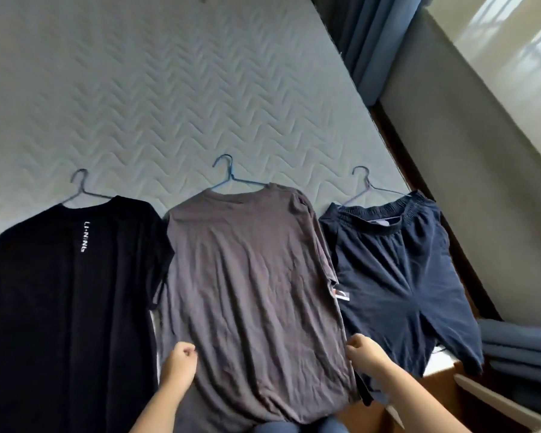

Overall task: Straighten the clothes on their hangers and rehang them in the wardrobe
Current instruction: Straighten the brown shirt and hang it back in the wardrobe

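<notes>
Three garments lie flat on a quilted mattress (169,98), each on a wire hanger. A black T-shirt (69,292) with white lettering is at the left. A grey T-shirt (250,276) on a blue hanger (228,176) is in the middle. Navy shorts (397,276) lie at the right. My left hand (181,360) is closed on the grey T-shirt's left side edge, low down. My right hand (363,351) pinches its right side edge at the same height. The shirt's collar sits skewed to the right on the hanger.
Blue curtains (369,42) hang beyond the mattress's right edge, beside a grey wall or panel (469,182). Folded blue fabric (519,348) is stacked at the lower right. A wooden surface (434,398) shows below the shorts.
</notes>
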Available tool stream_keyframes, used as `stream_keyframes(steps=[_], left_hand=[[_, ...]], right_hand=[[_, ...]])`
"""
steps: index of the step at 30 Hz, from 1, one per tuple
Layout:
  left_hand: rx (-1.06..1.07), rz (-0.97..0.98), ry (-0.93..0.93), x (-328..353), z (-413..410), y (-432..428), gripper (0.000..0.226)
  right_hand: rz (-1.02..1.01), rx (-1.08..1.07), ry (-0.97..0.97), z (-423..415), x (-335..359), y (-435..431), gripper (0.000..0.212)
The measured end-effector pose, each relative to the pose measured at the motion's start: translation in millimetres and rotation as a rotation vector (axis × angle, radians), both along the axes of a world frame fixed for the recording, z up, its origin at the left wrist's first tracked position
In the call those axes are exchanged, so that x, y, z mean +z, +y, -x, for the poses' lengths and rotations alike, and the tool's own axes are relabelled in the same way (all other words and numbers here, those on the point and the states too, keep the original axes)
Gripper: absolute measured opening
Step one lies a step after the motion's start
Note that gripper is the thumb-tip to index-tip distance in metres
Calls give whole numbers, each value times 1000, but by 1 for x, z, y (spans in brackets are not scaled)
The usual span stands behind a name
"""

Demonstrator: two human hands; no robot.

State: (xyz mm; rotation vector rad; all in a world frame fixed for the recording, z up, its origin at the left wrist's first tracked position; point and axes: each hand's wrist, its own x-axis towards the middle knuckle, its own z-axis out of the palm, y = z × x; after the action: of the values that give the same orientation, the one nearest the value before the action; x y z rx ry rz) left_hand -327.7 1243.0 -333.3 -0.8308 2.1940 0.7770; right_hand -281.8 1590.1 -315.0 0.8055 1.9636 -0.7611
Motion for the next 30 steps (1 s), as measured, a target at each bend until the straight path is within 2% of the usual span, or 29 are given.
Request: stream_keyframes(steps=[6, 17, 22, 25, 30], left_hand=[[47, 17, 99, -19, 96, -6, 24], [-157, 146, 330, -91, 272, -23, 18], [-270, 228, 403, -117, 325, -25, 29], [-325, 289, 417, -132, 352, -30, 34], [-273, 275, 366, -158, 381, -46, 30]], right_hand=[[-33, 104, 111, 124, -22, -5, 20], [-128, 71, 452, 343, -110, 0, 34], [-213, 110, 489, 393, -137, 5, 38], [-241, 126, 442, 404, -153, 6, 39], [-302, 194, 394, 410, -169, 9, 33]])
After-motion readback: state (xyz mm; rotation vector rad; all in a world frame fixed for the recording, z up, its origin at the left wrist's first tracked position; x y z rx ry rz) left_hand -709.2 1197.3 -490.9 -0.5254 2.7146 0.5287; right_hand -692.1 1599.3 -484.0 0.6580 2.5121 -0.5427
